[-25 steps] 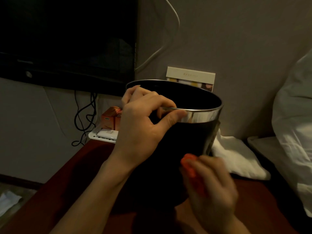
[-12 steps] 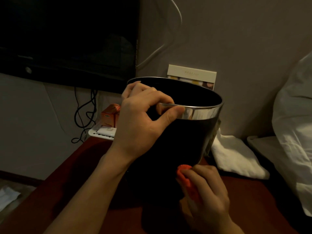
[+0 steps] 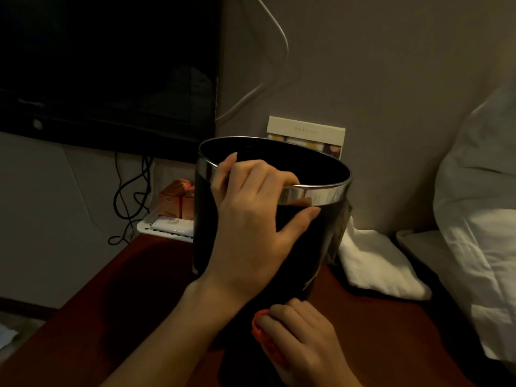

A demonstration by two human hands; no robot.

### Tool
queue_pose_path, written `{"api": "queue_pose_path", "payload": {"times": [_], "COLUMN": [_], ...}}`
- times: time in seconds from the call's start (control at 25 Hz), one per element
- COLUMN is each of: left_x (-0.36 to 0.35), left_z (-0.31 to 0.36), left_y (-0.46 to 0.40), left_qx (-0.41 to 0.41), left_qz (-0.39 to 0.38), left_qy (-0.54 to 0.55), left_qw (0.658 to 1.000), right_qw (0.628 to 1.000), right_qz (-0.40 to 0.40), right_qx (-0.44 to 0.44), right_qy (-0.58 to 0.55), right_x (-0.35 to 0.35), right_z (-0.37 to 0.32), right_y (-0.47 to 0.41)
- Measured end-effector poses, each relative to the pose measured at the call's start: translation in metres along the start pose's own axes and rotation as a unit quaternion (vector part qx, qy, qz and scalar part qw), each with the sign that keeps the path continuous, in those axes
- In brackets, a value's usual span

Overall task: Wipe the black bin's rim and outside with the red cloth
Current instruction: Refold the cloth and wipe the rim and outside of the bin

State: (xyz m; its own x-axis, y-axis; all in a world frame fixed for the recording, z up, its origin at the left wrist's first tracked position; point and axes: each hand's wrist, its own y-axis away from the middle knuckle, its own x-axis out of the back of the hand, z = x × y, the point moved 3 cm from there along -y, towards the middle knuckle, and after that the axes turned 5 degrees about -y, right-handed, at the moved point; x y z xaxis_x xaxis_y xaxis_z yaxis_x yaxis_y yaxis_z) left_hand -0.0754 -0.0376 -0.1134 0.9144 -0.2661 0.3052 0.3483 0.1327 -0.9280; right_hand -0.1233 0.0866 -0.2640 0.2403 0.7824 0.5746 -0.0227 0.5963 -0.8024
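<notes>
The left hand (image 3: 251, 230) grips the black bin (image 3: 321, 247) by its silver rim (image 3: 315, 195), fingers curled inside. The right hand (image 3: 301, 336) clutches the red cloth (image 3: 265, 336) at the bin's base, near the table's (image 3: 391, 331) front edge.

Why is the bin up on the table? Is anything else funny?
The bin is tilted, not flat on the table; the left hand holds its rim. A white towel lies crumpled beside it.
</notes>
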Motion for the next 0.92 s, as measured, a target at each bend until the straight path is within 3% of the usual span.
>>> {"api": "queue_pose_path", "payload": {"times": [0.2,0.32,0.4,0.56,0.76,0.84,0.92], "left_x": [0.01,0.012,0.012,0.013,0.013,0.013,0.014], "left_z": [-0.019,-0.023,-0.024,-0.025,-0.026,-0.026,-0.027], "left_y": [-0.005,-0.007,-0.006,-0.008,-0.008,-0.009,-0.009], "left_qx": [0.024,0.027,0.026,0.025,0.029,0.026,0.023], "left_qz": [0.022,0.022,0.022,0.008,0.006,0.007,0.003], "left_qy": [0.089,0.093,0.093,0.096,0.108,0.11,0.109], "left_qw": [0.995,0.995,0.995,0.995,0.994,0.994,0.994], "right_qw": [0.987,0.977,0.986,0.999,0.988,0.989,0.999], "right_qz": [0.143,0.176,0.151,-0.001,0.142,0.135,0.052], "right_qx": [-0.075,-0.117,-0.077,0.033,-0.053,-0.054,-0.005], "right_qy": [-0.001,0.007,0.004,0.018,0.009,-0.003,-0.001], "right_x": [0.031,0.036,0.018,-0.012,0.025,0.016,-0.005], "right_z": [0.017,0.02,0.01,-0.01,0.014,0.012,-0.001], "right_y": [-0.016,-0.018,-0.011,0.0,-0.014,-0.011,0.0]}}
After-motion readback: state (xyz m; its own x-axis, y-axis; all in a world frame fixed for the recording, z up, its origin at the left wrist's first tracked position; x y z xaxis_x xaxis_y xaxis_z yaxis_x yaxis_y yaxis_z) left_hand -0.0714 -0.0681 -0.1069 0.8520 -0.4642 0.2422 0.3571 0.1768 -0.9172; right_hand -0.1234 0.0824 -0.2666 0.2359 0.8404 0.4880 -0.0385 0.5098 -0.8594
